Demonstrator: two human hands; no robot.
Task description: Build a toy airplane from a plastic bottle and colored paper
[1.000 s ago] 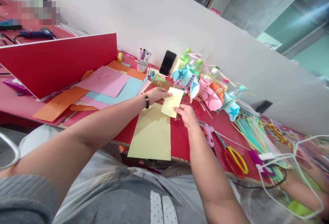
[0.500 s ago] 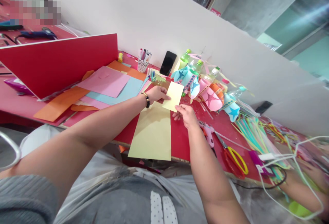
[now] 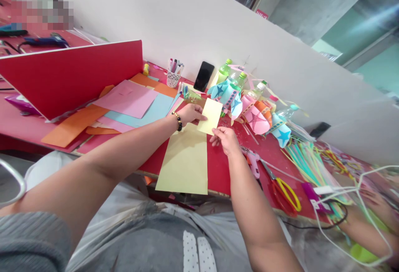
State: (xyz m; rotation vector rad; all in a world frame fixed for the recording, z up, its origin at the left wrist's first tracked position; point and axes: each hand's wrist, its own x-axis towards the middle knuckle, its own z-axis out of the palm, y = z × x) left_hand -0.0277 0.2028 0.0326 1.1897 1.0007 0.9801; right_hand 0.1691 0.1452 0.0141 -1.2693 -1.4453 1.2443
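i pinch the small yellow card point(image 3: 212, 115) by its left edge with the left hand point(image 3: 190, 114), its near right corner with the right hand point(image 3: 227, 139), near the far end of the large yellow sheet point(image 3: 186, 165) on the worktop point(image 3: 218, 170). light, even pressure should avoid creases.

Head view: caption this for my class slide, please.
Left hand and right hand hold a small yellow paper rectangle near star-decorated plastic bottles on a red table.
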